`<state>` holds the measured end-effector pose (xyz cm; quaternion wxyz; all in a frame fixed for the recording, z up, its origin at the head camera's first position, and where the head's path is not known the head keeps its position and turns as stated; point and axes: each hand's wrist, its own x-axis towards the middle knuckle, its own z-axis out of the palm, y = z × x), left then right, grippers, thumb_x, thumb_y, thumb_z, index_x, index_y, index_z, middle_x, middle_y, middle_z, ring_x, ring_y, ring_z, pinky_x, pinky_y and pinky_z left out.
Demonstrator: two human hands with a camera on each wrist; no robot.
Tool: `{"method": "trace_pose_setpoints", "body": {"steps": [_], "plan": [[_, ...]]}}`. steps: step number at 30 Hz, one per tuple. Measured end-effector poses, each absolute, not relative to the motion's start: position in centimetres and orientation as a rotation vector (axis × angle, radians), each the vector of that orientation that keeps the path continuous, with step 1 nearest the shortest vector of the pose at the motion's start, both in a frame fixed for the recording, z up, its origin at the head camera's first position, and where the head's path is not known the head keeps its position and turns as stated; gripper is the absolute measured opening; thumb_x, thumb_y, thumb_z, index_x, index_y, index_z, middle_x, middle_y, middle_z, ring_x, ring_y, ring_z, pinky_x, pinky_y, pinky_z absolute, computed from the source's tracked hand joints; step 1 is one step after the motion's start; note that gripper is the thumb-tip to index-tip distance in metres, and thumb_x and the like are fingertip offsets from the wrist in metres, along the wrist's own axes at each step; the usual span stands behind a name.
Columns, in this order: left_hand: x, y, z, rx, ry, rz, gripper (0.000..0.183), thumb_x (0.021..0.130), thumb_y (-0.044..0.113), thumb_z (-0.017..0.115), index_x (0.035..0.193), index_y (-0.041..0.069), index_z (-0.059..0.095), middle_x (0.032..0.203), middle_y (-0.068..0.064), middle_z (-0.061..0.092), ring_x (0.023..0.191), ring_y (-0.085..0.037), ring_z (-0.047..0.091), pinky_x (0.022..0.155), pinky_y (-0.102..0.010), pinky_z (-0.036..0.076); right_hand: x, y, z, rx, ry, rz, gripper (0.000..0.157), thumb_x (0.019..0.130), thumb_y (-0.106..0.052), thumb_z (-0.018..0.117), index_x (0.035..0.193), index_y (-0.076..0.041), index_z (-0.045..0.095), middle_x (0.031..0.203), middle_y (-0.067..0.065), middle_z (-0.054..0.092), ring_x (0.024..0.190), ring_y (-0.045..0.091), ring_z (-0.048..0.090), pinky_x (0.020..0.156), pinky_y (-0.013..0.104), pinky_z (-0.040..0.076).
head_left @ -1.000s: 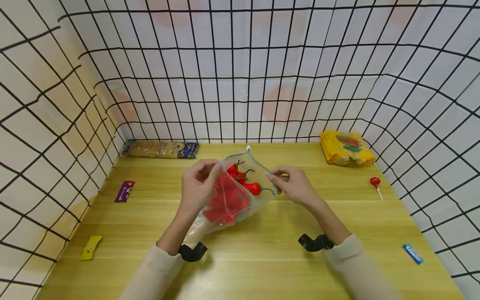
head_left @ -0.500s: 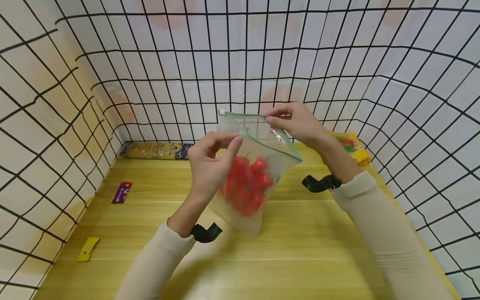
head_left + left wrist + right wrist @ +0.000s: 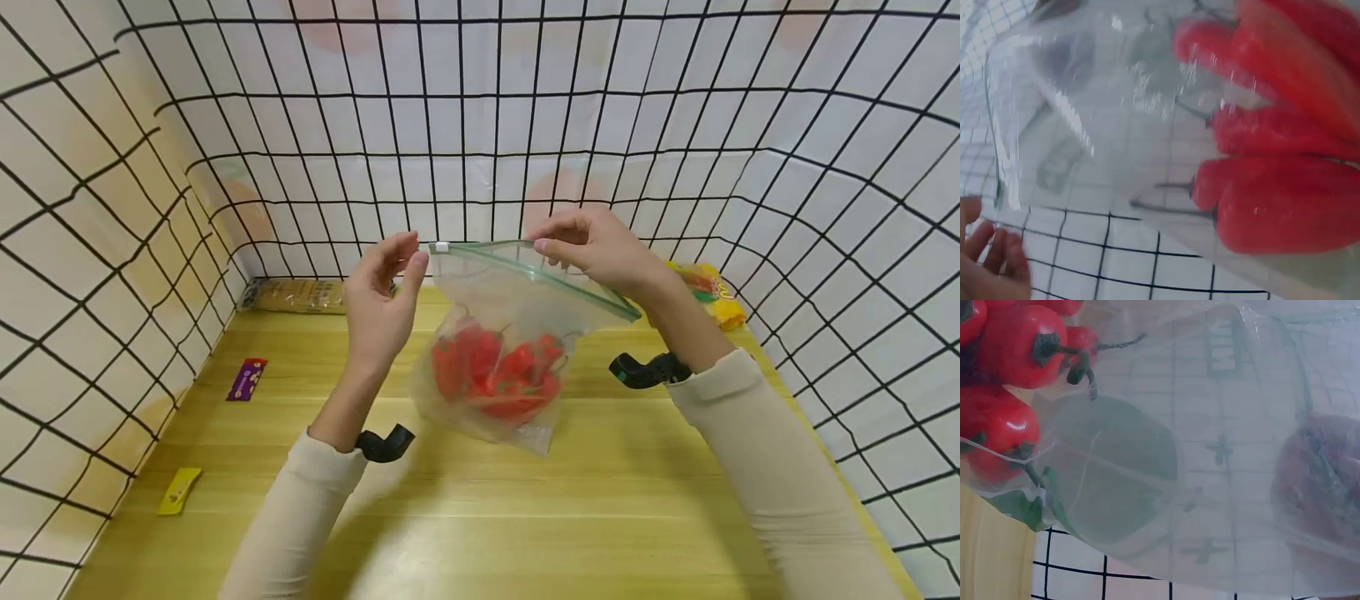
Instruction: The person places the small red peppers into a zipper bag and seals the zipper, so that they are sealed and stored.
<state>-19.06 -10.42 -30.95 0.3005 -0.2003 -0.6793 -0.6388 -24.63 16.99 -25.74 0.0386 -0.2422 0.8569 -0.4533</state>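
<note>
A clear zip bag (image 3: 487, 292) with a green strip along its mouth hangs upright over the table. Several red peppers (image 3: 502, 375) with thin dark stems lie in its lower part; the left wrist view shows these peppers (image 3: 1285, 200) close up through the plastic. My right hand (image 3: 592, 250) pinches the bag's mouth between thumb and fingers. Just left of the white slider (image 3: 441, 247), my left hand (image 3: 381, 300) has its fingers loosely bent, with nothing between them. In the left wrist view, that hand (image 3: 991, 262) is beside the bag's edge.
On the wooden table (image 3: 480, 533) lie a noodle-like pack (image 3: 296, 296) at the back left, a purple wrapped bar (image 3: 247, 379) and a yellow sachet (image 3: 179, 491). A yellow packet (image 3: 720, 300) sits behind the right forearm. Black wire grid (image 3: 465, 125) encloses the sides and back.
The bag has been lifted from tilted near the table to hanging upright. My left hand has let go of its rim and moved left; my right hand went up with it.
</note>
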Motion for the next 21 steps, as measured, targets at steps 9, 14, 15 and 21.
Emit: {"method": "trace_pose_setpoints", "body": {"steps": [9,14,15,21], "plan": [[-19.0,-10.2,-30.2,-0.536,-2.078,-1.778,0.020,0.093,0.020,0.067,0.100,0.001,0.071,0.090,-0.017,0.073,0.086,-0.031,0.070,0.081,-0.039,0.056,-24.0,16.8,-25.8,-0.821,2.564,-1.435,0.031,0.096,-0.035,0.060,0.122,-0.018,0.065,0.123,-0.001,0.064,0.109,0.015,0.061,0.092,0.035,0.050],[-18.1,-8.8,-29.6,-0.618,-2.010,-1.637,0.014,0.089,0.015,0.071,0.092,0.001,0.073,0.079,-0.014,0.073,0.072,-0.026,0.070,0.072,-0.032,0.058,-22.4,15.3,-24.8,-0.967,2.530,-1.430,0.028,0.094,-0.037,0.063,0.118,-0.023,0.068,0.120,-0.006,0.066,0.112,0.012,0.061,0.096,0.038,0.049],[-17.9,-8.5,-29.4,-0.636,-2.007,-1.620,0.013,0.089,0.014,0.071,0.092,0.001,0.073,0.078,-0.015,0.073,0.070,-0.026,0.070,0.070,-0.032,0.058,-22.0,14.9,-24.6,-0.996,2.531,-1.418,0.026,0.093,-0.037,0.064,0.115,-0.024,0.069,0.118,-0.007,0.067,0.109,0.012,0.062,0.094,0.038,0.051],[-17.3,-7.7,-29.2,-0.727,-2.045,-1.555,0.010,0.089,0.010,0.070,0.091,0.000,0.074,0.076,-0.015,0.073,0.070,-0.026,0.071,0.070,-0.034,0.058,-20.9,13.1,-24.5,-1.059,2.624,-1.345,0.016,0.090,-0.035,0.069,0.103,-0.026,0.074,0.103,-0.009,0.070,0.086,0.015,0.062,0.072,0.035,0.051]]}}
